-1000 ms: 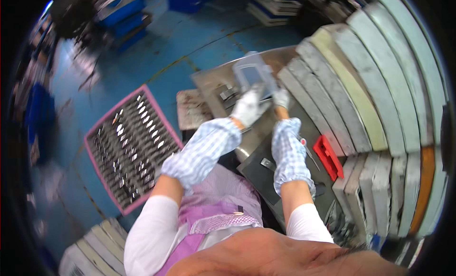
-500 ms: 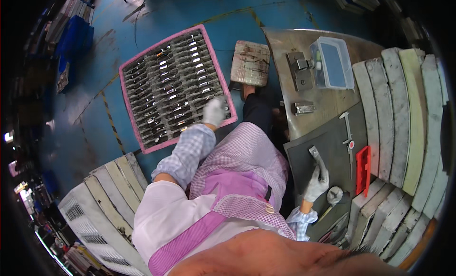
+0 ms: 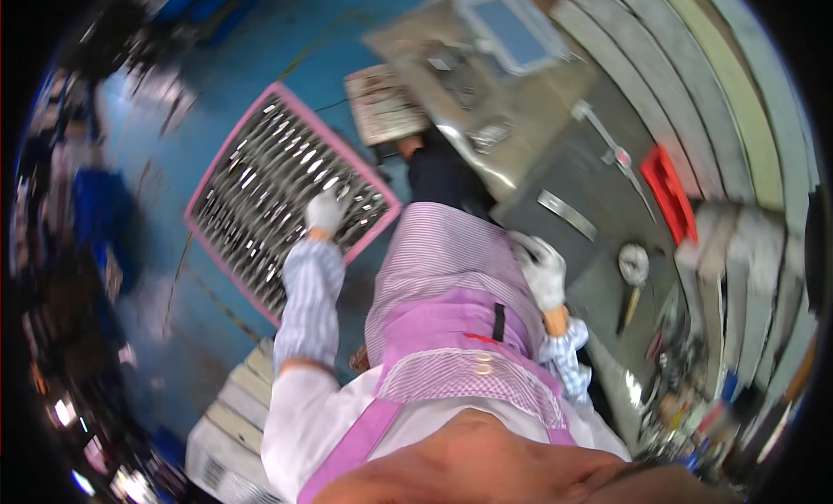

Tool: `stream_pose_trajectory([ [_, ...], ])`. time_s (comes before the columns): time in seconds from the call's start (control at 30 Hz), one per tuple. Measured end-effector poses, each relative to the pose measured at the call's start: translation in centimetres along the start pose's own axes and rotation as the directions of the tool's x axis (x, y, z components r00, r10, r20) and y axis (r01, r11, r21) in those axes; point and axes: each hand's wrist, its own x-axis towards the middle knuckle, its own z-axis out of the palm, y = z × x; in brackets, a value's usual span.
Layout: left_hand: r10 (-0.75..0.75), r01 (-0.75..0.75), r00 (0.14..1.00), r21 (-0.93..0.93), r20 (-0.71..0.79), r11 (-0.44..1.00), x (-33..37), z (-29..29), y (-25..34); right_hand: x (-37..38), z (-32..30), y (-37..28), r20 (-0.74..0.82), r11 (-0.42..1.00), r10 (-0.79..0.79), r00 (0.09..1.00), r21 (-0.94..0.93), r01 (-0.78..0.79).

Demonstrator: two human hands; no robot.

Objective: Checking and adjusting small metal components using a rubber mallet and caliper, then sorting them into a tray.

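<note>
My left hand point(image 3: 325, 211), in a white glove, reaches down over the right part of a pink-edged tray point(image 3: 224, 154). Rows of small shiny metal parts fill this tray. Blur smears the fingertips among the parts, so I cannot make out whether one is gripped. On the right, a flat metal strip point(image 3: 567, 215) lies on the dark mat point(image 3: 555, 178). Just short of the strip is my gloved right hand point(image 3: 542, 272), at the mat's near left edge beside my apron. Its fingers are loosely curved with a gap between them, holding nothing.
A caliper point(image 3: 616, 152) and a red case point(image 3: 668, 191) lie on the mat's right side, near a round-headed brush-like tool point(image 3: 633, 265). Metal blocks point(image 3: 490, 138) and a clear plastic box point(image 3: 512, 26) occupy the metal table. Stacked pale slabs point(image 3: 642, 70) line the right.
The metal strip has left my right hand and now lies on the mat. That hand has drawn back toward my apron. My left hand stays over the tray while the whole view has turned.
</note>
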Motion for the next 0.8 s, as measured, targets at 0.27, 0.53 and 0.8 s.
stream_pose_trajectory([
  [0.27, 0.741, -0.717, 0.670, -0.297, -0.043, 0.631, -14.6, -2.9, 24.1, 1.2, -0.8, 0.2, 0.184, 0.989, -0.145, 0.972, 0.027, 0.142],
  [0.53, 0.537, -0.585, 0.807, -0.448, -0.244, 0.676, -12.8, 1.7, 30.0, 2.6, -5.7, 6.0, -0.171, 0.793, 0.375, 0.911, 0.568, -0.219],
  [0.8, 0.811, -0.829, 0.556, -0.048, -0.180, 0.557, -12.5, 3.3, 35.2, 2.6, -8.8, 8.2, -0.124, 0.759, 0.298, 0.946, 0.632, -0.156],
])
